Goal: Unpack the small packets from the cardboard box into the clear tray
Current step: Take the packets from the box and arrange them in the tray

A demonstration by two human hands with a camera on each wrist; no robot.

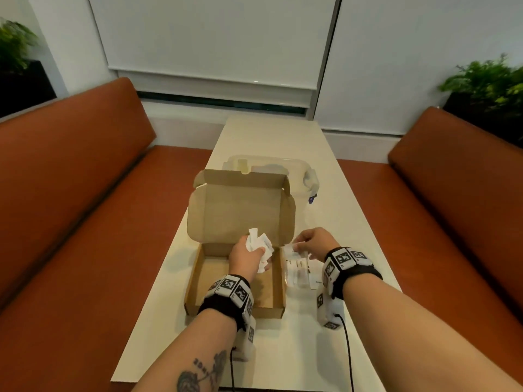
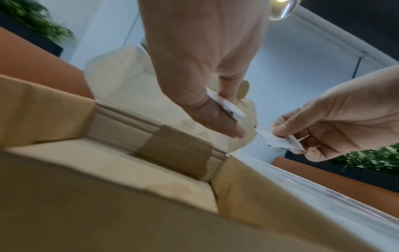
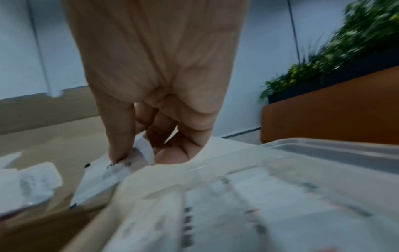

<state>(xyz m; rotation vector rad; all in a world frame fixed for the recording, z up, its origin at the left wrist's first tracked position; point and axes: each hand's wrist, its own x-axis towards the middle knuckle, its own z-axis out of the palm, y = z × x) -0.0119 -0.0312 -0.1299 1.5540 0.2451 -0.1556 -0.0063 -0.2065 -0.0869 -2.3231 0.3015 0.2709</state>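
An open cardboard box (image 1: 209,281) lies on the table with its lid (image 1: 240,205) standing up behind. My left hand (image 1: 245,256) hovers over the box's far right corner and grips a bunch of small white packets (image 1: 261,244). Just right of the box sits the clear tray (image 1: 297,274), holding several packets in a row. My right hand (image 1: 310,241) is above the tray's far end and pinches one white packet (image 1: 294,248) between thumb and fingers. The left wrist view shows both hands with packets (image 2: 225,106) (image 2: 278,140). The right wrist view shows the pinched packet (image 3: 121,168) over the tray rim (image 3: 280,145).
A clear lidded container (image 1: 271,168) stands behind the box lid. The white table (image 1: 311,349) is narrow, with orange benches (image 1: 85,222) on both sides and plants (image 1: 486,80) beyond. Wrist-camera cables (image 1: 348,352) trail along the near table edge.
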